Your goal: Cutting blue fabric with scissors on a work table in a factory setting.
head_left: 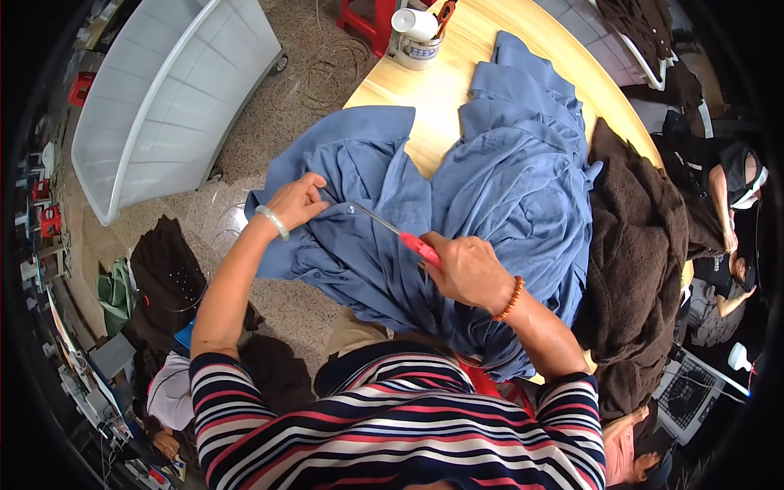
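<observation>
Your right hand grips red-handled scissors; your left hand pinches the blue garment near their tip and may be nicked.

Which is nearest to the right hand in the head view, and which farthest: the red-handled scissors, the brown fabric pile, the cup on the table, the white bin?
From the right hand:
1. Red-handled scissors, held in it, blades over the blue garment.
2. Brown fabric pile, to its right on the table.
3. Cup, at the table's far end.
4. White bin, far left on the floor.
</observation>
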Action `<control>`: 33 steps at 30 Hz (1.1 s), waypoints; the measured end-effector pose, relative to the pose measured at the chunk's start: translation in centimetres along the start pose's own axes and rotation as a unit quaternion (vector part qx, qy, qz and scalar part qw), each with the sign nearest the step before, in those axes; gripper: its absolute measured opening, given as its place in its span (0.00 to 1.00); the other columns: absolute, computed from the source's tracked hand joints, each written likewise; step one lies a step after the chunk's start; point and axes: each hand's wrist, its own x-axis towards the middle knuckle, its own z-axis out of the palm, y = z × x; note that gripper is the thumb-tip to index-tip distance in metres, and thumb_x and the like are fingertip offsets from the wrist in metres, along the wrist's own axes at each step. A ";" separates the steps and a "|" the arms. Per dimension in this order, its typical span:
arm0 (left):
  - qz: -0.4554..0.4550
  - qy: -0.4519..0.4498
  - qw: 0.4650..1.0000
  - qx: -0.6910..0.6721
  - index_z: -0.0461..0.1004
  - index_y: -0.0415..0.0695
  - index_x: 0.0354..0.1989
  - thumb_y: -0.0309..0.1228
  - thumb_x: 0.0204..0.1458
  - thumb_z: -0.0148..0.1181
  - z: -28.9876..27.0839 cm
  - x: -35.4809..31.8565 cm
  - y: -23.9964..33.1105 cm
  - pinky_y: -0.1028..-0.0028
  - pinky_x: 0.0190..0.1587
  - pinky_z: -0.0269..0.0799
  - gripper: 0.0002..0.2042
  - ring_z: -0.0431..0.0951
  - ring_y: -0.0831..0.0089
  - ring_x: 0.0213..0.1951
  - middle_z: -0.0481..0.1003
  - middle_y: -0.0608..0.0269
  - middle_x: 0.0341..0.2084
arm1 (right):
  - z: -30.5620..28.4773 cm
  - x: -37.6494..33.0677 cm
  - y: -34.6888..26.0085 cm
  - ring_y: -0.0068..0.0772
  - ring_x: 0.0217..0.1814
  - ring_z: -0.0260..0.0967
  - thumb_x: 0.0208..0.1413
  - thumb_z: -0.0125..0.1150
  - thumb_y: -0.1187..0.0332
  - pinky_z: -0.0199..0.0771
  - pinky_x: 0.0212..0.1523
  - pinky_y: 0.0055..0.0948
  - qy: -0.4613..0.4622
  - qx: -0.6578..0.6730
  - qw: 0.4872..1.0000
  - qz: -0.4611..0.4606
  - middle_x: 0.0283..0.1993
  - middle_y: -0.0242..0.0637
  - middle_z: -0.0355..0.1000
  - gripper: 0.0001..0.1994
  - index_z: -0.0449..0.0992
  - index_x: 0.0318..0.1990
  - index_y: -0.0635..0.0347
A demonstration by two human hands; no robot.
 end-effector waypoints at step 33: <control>0.598 0.231 0.719 0.267 0.76 0.53 0.26 0.36 0.46 0.58 9.0 9.8 32.1 0.68 0.39 0.61 0.04 0.71 0.73 0.37 0.71 0.73 0.26 | -2.1 1.6 9.9 0.57 0.26 0.71 0.47 0.57 0.64 0.69 0.26 0.46 0.159 0.001 0.971 0.176 0.24 0.54 0.72 0.11 0.75 0.28 0.65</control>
